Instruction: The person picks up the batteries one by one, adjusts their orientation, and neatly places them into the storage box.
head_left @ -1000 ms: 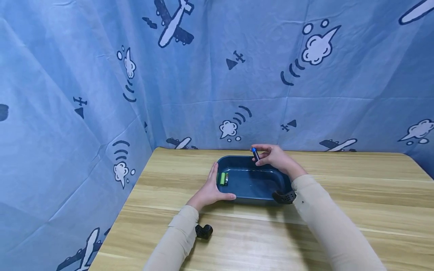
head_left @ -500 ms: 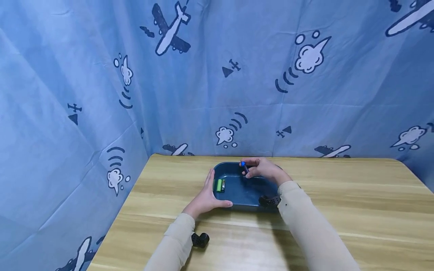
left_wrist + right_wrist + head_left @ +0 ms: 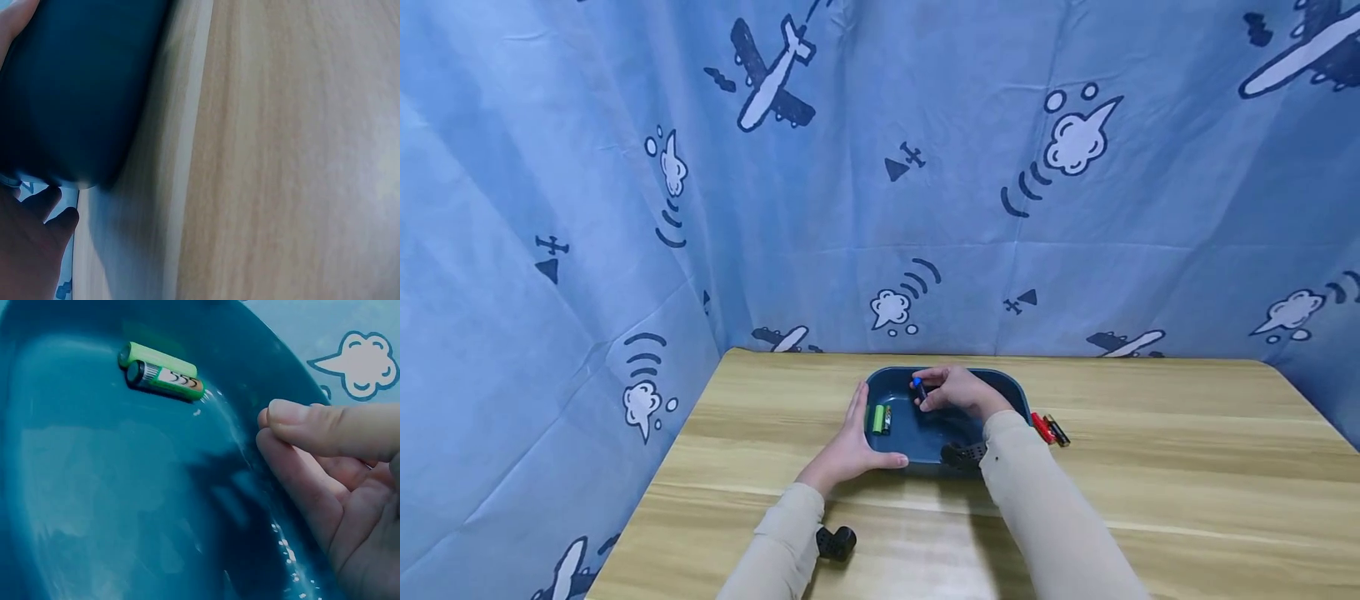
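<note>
A dark blue basin (image 3: 921, 446) stands on the wooden table. My left hand (image 3: 846, 452) rests against its left end, fingers straight along the side and thumb on the front rim. My right hand (image 3: 961, 392) pinches a dark battery with a blue end (image 3: 921, 388) over the basin; in the right wrist view the fingers hide this battery. Within the basin, at the left, lie a light green battery (image 3: 878, 419) and a green-and-black battery marked 555 (image 3: 172, 381), side by side.
On the table (image 3: 1165, 467), right of the basin, lie a red battery (image 3: 1042, 427) and a dark battery (image 3: 1058, 431). A blue curtain (image 3: 925, 208) printed with planes hangs behind and at the left. Black wrist cameras (image 3: 837, 543) sit below both wrists.
My right hand has moved left and lower over the basin, carrying the blue-ended battery. The batteries right of the basin have come into sight. My left hand keeps its place on the basin.
</note>
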The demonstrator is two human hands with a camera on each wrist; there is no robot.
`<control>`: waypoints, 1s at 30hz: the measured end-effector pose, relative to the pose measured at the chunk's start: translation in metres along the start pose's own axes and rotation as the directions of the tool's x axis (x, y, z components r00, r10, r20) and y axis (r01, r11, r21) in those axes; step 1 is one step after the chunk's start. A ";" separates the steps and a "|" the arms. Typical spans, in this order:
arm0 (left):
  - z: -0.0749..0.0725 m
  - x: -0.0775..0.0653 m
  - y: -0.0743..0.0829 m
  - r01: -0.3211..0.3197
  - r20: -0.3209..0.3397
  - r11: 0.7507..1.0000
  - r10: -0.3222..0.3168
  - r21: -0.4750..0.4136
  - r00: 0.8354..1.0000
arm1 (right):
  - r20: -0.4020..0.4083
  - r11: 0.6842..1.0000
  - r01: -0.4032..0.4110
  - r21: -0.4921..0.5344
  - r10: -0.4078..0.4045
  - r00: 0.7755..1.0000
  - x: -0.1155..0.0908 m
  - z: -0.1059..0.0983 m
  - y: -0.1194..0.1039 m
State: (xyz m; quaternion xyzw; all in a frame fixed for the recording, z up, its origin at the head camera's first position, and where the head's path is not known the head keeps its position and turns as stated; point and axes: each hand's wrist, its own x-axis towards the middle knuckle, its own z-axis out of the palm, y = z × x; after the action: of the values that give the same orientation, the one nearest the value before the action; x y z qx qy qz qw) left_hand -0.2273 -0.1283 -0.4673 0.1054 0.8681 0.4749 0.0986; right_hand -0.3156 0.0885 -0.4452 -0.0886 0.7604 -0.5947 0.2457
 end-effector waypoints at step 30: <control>0.000 0.000 -0.003 -0.030 0.003 1.000 0.030 0.007 1.000 | -0.210 0.983 -0.169 -0.074 0.151 0.966 0.010 0.039 0.002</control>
State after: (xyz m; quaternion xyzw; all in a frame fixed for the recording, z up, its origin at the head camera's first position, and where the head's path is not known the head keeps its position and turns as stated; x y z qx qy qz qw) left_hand -0.2272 -0.1298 -0.4704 0.1196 0.8679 0.4732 0.0923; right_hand -0.3055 0.0510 -0.4563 0.0233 0.8124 -0.5437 0.2095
